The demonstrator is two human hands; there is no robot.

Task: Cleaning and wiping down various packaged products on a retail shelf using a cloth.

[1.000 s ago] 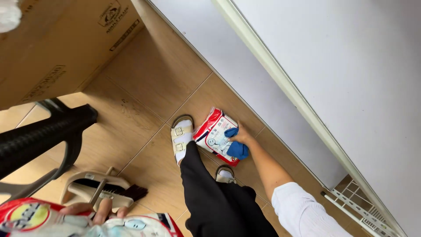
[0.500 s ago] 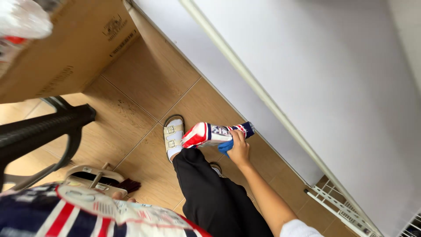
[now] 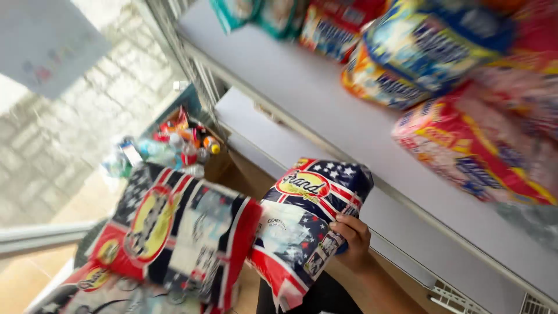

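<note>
My right hand [image 3: 352,239] grips a soft pack [image 3: 308,224] printed in red, white and blue with stars, held up in front of the lower white shelf [image 3: 256,125]. The fingers wrap around the pack's right edge. Close to the camera at lower left is a stack of similar star-and-stripe packs [image 3: 174,235], touching the held pack's left side. My left hand is hidden; nothing of it shows around the stack.
The upper white shelf [image 3: 325,99] carries several bright bags, red [image 3: 471,145], orange [image 3: 378,78] and blue [image 3: 424,40]. A box of bottles and small items [image 3: 183,139] stands by the glass front at left, with pavement outside. A wire rack [image 3: 459,293] shows at lower right.
My view swung up from the floor to the shelves. My right hand lifted the star-patterned pack from near my feet up to shelf height.
</note>
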